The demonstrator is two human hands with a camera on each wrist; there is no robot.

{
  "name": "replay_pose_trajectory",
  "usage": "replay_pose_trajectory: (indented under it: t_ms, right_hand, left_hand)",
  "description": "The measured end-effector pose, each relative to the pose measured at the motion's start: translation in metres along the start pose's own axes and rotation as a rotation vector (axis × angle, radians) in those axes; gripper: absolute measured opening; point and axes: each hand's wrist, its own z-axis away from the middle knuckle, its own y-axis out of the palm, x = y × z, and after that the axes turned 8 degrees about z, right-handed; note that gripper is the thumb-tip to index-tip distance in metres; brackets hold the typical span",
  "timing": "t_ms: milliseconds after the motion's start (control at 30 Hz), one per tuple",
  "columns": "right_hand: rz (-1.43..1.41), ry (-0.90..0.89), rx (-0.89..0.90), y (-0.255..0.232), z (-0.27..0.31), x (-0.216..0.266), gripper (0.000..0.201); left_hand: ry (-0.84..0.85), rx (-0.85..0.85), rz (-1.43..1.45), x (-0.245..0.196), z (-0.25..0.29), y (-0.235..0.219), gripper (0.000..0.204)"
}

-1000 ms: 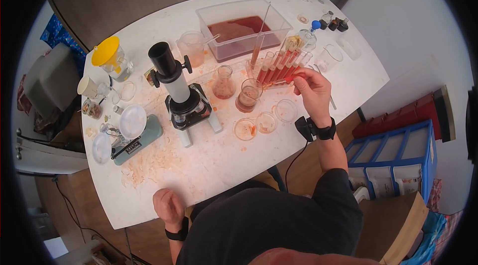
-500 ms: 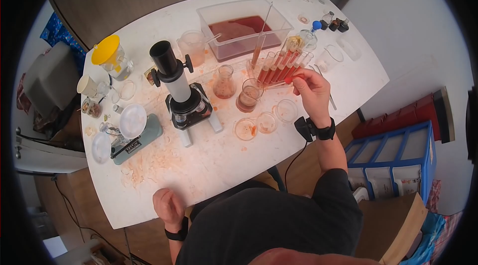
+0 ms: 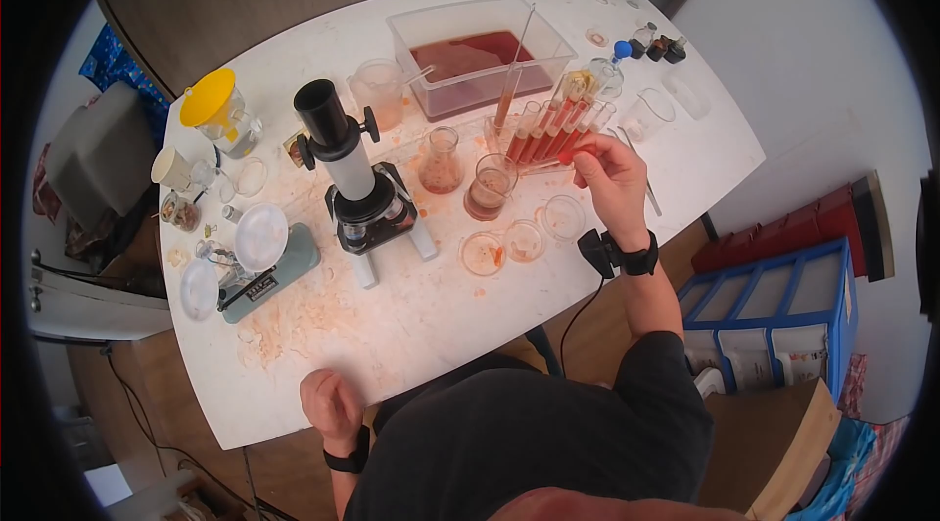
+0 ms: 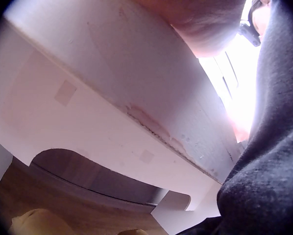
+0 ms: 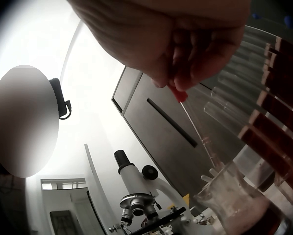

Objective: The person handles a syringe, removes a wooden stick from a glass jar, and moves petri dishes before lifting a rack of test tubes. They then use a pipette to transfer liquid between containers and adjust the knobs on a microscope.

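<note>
My right hand (image 3: 617, 183) pinches the red end (image 3: 567, 158) of a thin rod between thumb and fingertips, in front of a rack of test tubes (image 3: 553, 134) filled with red liquid. From the right wrist view, the rod (image 5: 194, 120) slants down from the red end (image 5: 178, 94) under my right hand (image 5: 185, 39), toward a glass beaker (image 5: 234, 200); where its tip lies I cannot tell. That beaker (image 3: 490, 190) holds brownish liquid. My left hand (image 3: 331, 405) rests at the table's front edge, loosely curled and holding nothing; part of it (image 4: 205, 24) shows in the left wrist view.
A microscope (image 3: 348, 168) stands left of a conical flask (image 3: 442, 164). Shallow glass dishes (image 3: 524, 241) lie before the beaker. Behind is a plastic tub (image 3: 480, 90) of red liquid. Tweezers (image 3: 654, 198) lie right of my hand. A balance (image 3: 274, 276) stands at left.
My right hand has shifted very slightly to the left, still pinching the red end. My left hand and the glassware have stayed where they were.
</note>
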Motion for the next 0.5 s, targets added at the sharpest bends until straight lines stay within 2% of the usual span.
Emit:
replay_pose_trajectory:
  t_ms: [500]
  right_hand:
    - [0.047,-0.02,-0.036,-0.001,0.0022,-0.0006,0.008]
  left_hand:
    - [-0.003,0.01,0.0,0.0001,0.0005,-0.0004,0.026]
